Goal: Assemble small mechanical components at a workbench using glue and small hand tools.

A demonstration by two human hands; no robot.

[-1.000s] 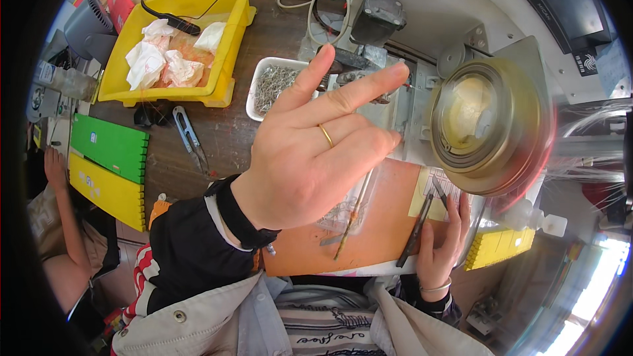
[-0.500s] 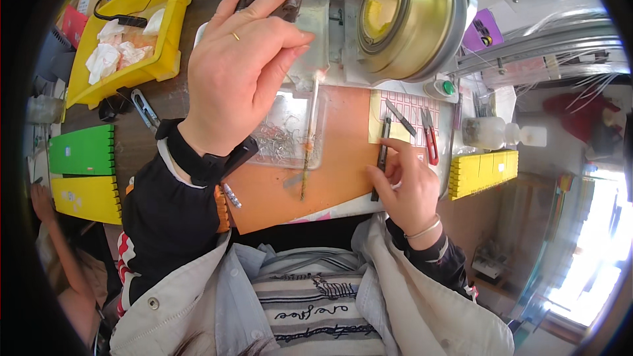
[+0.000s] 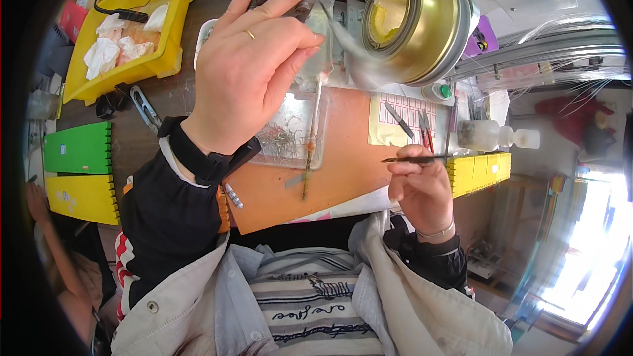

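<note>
My left hand (image 3: 254, 69) is raised over a clear shallow tray (image 3: 321, 151) that holds a tangle of fine, wire-like bits (image 3: 283, 133). Its thumb and forefinger are pinched together while other fingers stretch out; whatever sits in the pinch is too small to make out. My right hand (image 3: 422, 188) grips a slim dark pair of tweezers (image 3: 422, 159), tips pointing left, above the right edge of the orange mat (image 3: 353, 184). A thin stained stick (image 3: 308, 148) lies across the tray. A blurred whitish streak (image 3: 349, 39) shows before a round gold-coloured drum (image 3: 432, 16).
A craft knife (image 3: 398, 118) and red-handled snips (image 3: 427, 130) lie right of the mat. Beyond stand a green-capped bottle (image 3: 438, 91) and a yellow notched board (image 3: 484, 173). At left are a yellow bin (image 3: 173, 33), a utility knife (image 3: 145, 109) and another person's arm (image 3: 59, 257).
My right hand has picked the dark tweezers up from the mat and moved a little right, turning them sideways. My left hand has shifted slightly right, still pinched. The whitish streak has appeared.
</note>
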